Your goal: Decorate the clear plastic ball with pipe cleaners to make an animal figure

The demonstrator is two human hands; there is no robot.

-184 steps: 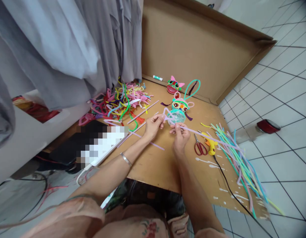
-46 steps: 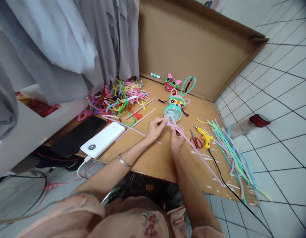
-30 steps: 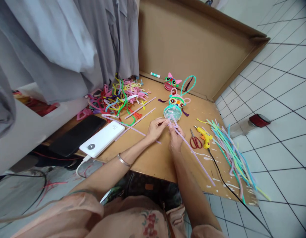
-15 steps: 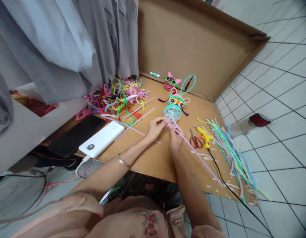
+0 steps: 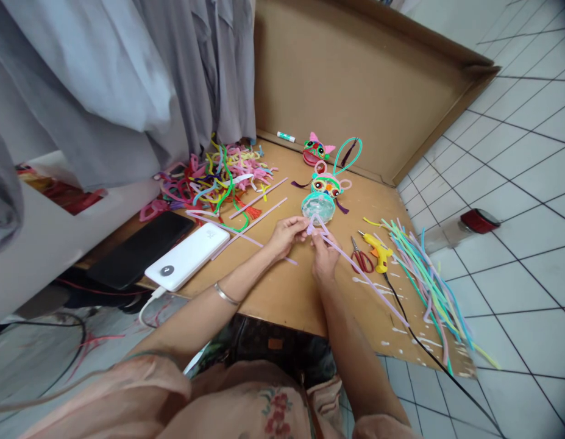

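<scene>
Between my two hands is a light purple pipe cleaner point(image 5: 369, 284), bent into a zigzag at its upper end. My left hand point(image 5: 286, 236) pinches the bent end with thumb and forefinger. My right hand point(image 5: 324, 256) grips the same pipe cleaner just beside it, and the long straight tail slants down to the right over the table. Just beyond my fingertips sits a teal round piece point(image 5: 319, 208) with a whitish inside, below a pipe-cleaner animal head point(image 5: 326, 186) with big eyes, pink ears and dark tassels. Loose purple pipe cleaners point(image 5: 259, 223) lie left of my hands.
Red-handled scissors point(image 5: 362, 261) and a yellow glue gun point(image 5: 379, 251) with a black cord lie to the right, near a bundle of pipe cleaners point(image 5: 428, 286). On the left are a tangled pile point(image 5: 218, 177), a white power bank point(image 5: 187, 256) and a black phone point(image 5: 140, 250). Cardboard point(image 5: 346, 85) stands behind.
The bends in the pipe cleaner show more openly between my fingers. Its long tail has shifted slightly up and left. Both hands stay in nearly the same place.
</scene>
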